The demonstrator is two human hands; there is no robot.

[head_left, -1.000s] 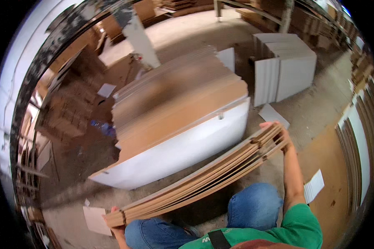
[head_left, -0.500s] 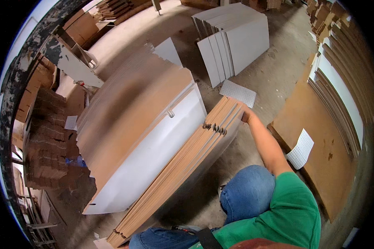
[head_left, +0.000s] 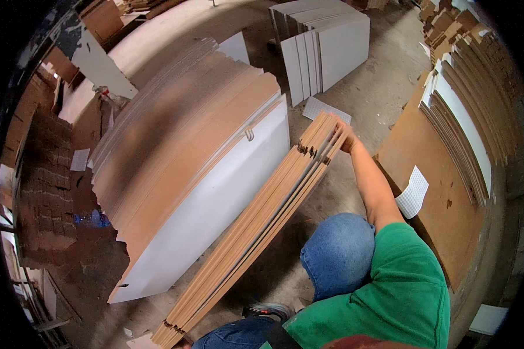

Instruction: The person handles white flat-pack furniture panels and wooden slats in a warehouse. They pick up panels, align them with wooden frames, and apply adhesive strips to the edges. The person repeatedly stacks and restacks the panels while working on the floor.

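A bundle of flat cardboard sheets (head_left: 247,227) stands on edge, slanting from the lower left to the upper middle, with notched slots near both ends. At its far end my right hand (head_left: 344,138) is closed round the sheets, the arm stretched out. Only a sliver of my left hand (head_left: 184,344) shows at the near end, against the bundle's lower corner; most of it is hidden. Just left of the bundle leans a large row of brown cardboard sheets (head_left: 174,145) with a white sheet (head_left: 221,198) as its nearest face.
Beyond stands another stack of white-faced sheets (head_left: 343,52). On the right, more cardboard (head_left: 460,145) leans beside a wide brown board (head_left: 413,139) with a patterned paper (head_left: 413,192) on it. A similar paper (head_left: 326,109) lies past the bundle. My bent knee (head_left: 340,250) is close by.
The bundle has tipped more upright, so its right face no longer shows and its edges have shifted. My right hand still grips the far end. The whole view has moved slightly.
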